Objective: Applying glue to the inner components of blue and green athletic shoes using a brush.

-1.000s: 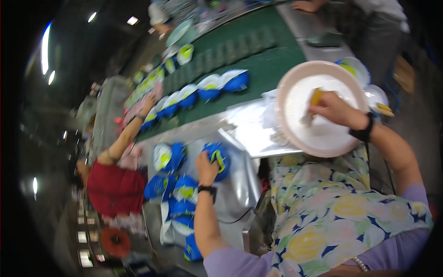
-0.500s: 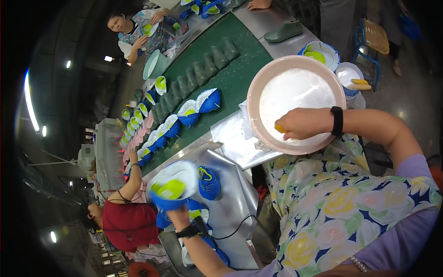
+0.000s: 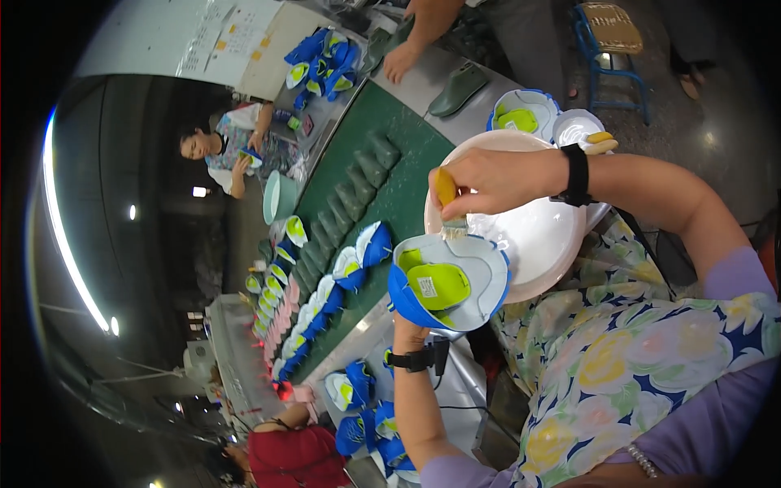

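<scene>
My left hand (image 3: 409,329) grips a blue shoe upper (image 3: 486,285) from below. Its white inner side faces up, with a lime-green piece bearing a small label in it. My right hand (image 3: 508,183) is closed round the yellow handle of a brush (image 3: 445,189). The bristles point down and meet the far edge of the upper's white lining. Just behind and to the right, a pink basin (image 3: 533,290) holds white liquid. The held upper and my right hand cover part of its rim.
A green conveyor belt (image 3: 415,134) carries dark shoe lasts (image 3: 370,168) and a row of blue uppers (image 3: 313,313). More uppers (image 3: 354,431) lie lower left. A white pail (image 3: 557,134) and a stool (image 3: 610,41) stand right. Co-workers are across the belt and lower left.
My left hand has brought the upper from the lower left up beside the basin. My right hand has lifted the brush out of the basin and set it on the upper.
</scene>
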The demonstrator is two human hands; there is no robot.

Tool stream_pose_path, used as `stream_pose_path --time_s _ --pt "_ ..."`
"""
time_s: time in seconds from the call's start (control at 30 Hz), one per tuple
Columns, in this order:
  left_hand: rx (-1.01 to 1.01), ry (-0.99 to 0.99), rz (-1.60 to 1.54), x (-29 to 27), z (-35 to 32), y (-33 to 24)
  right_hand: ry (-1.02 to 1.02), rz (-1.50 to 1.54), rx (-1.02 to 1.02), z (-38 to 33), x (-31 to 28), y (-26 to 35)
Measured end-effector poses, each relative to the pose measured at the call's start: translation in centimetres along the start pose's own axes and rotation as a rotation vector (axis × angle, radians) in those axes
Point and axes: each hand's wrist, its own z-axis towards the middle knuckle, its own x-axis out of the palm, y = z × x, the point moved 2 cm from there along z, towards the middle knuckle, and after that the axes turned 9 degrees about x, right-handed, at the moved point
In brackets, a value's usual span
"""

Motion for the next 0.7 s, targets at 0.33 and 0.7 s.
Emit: stream_pose_path --time_s 0.33,0.7 --pt "0.496 -0.302 0.033 2.0 -0.6 2.1 -0.195 -0.129 0.292 -1.4 2.1 -1.8" --pt "0.86 -0.401 0.897 -1.6 -1.3 3.3 -0.11 0.3 0.593 -3.3 5.9 -1.4"
